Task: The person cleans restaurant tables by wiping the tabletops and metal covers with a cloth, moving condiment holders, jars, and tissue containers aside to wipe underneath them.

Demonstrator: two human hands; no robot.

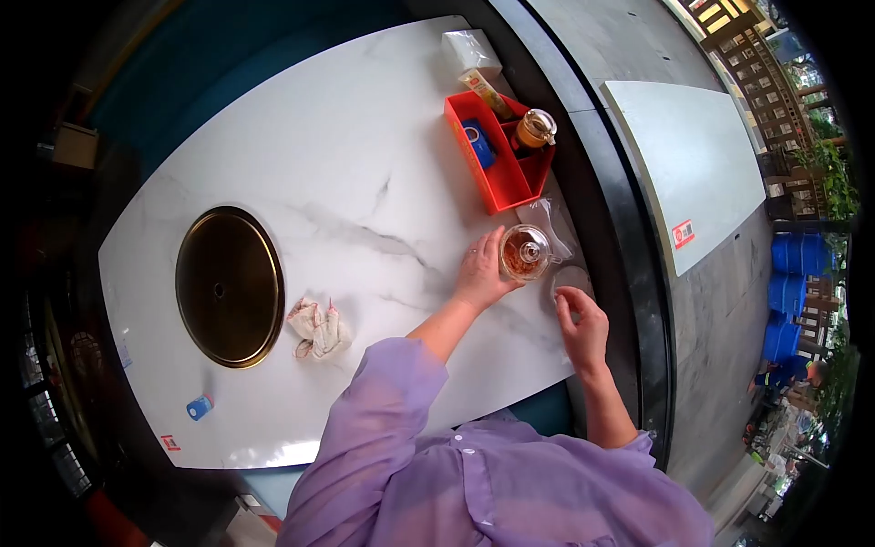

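My left hand [483,272] is wrapped against the side of a glass jar [524,253] with a clear lid and reddish contents. My right hand [581,319] has its thumb and forefinger together at the edge of a clear round lid or dish [571,279], near the table's right edge. Clear plastic wrap [550,223] lies beyond the jar. Just past it stands a red divided caddy [488,169], holding a blue item [478,144], a yellow packet [488,93] and a lidded glass pot of dark liquid [534,132].
A white marbled table [355,164] carries a round brass-rimmed plate [230,287], a crumpled cloth [319,328], a small blue container [200,407] and a white tissue pack [471,53]. A dark ledge [629,219] borders the right side, with another pale table [688,164] outside.
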